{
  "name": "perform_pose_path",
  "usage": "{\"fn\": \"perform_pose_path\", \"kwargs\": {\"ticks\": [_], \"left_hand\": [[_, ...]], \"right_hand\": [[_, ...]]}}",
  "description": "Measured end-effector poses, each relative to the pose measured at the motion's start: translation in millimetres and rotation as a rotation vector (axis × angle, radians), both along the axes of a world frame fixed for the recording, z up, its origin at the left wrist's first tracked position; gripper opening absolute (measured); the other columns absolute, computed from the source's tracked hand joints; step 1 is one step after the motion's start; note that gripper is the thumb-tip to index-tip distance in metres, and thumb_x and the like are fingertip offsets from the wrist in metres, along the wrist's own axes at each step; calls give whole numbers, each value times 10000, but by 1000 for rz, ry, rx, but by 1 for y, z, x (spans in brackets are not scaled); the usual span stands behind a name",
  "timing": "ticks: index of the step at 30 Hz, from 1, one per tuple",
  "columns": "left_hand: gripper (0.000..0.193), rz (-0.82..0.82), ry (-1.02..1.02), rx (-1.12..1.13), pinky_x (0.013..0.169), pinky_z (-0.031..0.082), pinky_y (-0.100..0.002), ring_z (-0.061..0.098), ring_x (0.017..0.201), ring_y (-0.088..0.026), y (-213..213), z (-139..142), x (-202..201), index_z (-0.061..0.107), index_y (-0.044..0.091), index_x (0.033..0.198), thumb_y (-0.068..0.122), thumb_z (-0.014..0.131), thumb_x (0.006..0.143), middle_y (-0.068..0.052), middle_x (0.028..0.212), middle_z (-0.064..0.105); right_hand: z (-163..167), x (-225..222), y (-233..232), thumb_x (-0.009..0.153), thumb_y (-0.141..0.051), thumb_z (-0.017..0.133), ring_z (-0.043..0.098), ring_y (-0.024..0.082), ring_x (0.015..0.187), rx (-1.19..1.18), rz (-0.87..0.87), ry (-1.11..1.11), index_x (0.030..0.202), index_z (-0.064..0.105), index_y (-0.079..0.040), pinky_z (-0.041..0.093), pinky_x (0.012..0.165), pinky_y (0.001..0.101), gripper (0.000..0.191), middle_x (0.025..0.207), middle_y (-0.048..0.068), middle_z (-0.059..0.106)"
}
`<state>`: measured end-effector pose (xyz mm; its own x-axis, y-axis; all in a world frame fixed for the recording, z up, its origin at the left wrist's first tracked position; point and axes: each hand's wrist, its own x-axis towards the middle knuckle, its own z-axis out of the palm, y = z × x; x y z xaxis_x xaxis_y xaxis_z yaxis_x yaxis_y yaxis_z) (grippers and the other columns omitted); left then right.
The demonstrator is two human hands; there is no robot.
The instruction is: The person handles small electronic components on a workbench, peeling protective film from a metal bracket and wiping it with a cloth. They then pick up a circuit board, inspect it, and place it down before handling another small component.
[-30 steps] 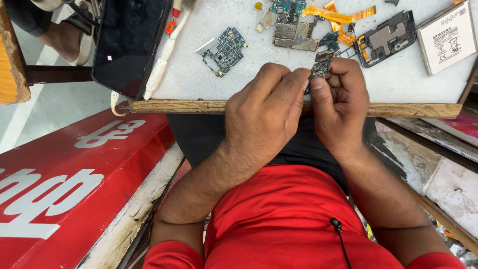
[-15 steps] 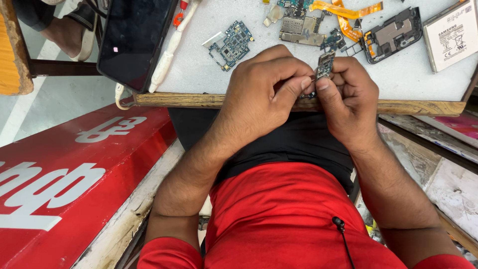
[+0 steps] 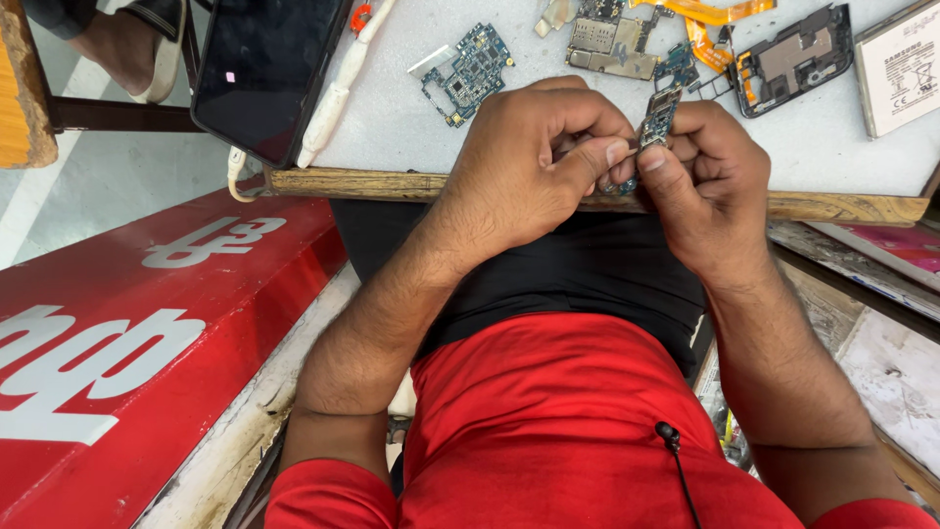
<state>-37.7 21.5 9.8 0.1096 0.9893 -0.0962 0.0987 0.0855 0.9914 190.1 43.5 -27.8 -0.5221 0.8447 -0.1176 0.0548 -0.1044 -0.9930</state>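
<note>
While both sets of fingertips pinch together, a small narrow blue-green circuit board [image 3: 658, 118] stands upright between them, just above the near wooden edge of the white worktop [image 3: 862, 167]. Right hand [image 3: 707, 181] clamps the board's lower part between thumb and forefinger. Left hand [image 3: 534, 157] is curled tight, thumb and forefinger closed on the board's left side, where a thin dark bit shows between the fingers, too small to make out.

Beyond the knuckles, a larger blue irregular circuit board [image 3: 468, 71] lies flat toward the worktop's middle. A grey metal-shielded board [image 3: 612, 44] sits near the far edge, an orange flex ribbon [image 3: 710, 15] beside it. A black phone frame piece [image 3: 793, 54] rests toward the far right, a white rectangular battery [image 3: 899, 69] at the right edge. A black glossy phone screen [image 3: 259, 69] overhangs the left corner.
</note>
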Motion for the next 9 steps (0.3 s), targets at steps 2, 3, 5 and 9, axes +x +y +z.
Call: {"fn": "perform_pose_path", "kwargs": {"ticks": [2, 3, 5, 9], "left_hand": [[43, -6, -31, -14, 637, 627, -199, 758, 740, -47, 2, -1, 0, 749, 42, 948, 63, 724, 976, -13, 881, 733], [48, -7, -39, -11, 640, 629, -199, 760, 740, -49, 3, -1, 0, 747, 36, 944, 59, 721, 978, -16, 875, 733], [53, -14, -43, -27, 635, 628, -199, 757, 729, -49, 3, -1, 0, 744, 32, 939, 57, 718, 977, -14, 850, 740], [50, -33, -59, -64, 625, 624, -204, 745, 702, -53, 5, 0, -1, 747, 36, 941, 54, 714, 974, -9, 814, 751]], "right_hand": [[2, -1, 2, 1171, -115, 598, 634, 39, 763, 19, 21, 4, 1290, 548, 47, 470, 617, 151, 207, 953, 89, 713], [3, -1, 2, 1171, -113, 596, 652, 55, 800, 27, 29, 10, 1288, 545, 48, 495, 659, 163, 206, 967, 95, 712], [5, -3, 3, 1165, -111, 594, 683, 86, 872, 43, 40, 26, 1293, 542, 44, 551, 757, 193, 208, 993, 102, 705], [12, 0, 11, 1190, -107, 592, 708, 114, 916, 58, 69, 46, 1290, 544, 44, 598, 829, 221, 187, 1010, 115, 707]]}}
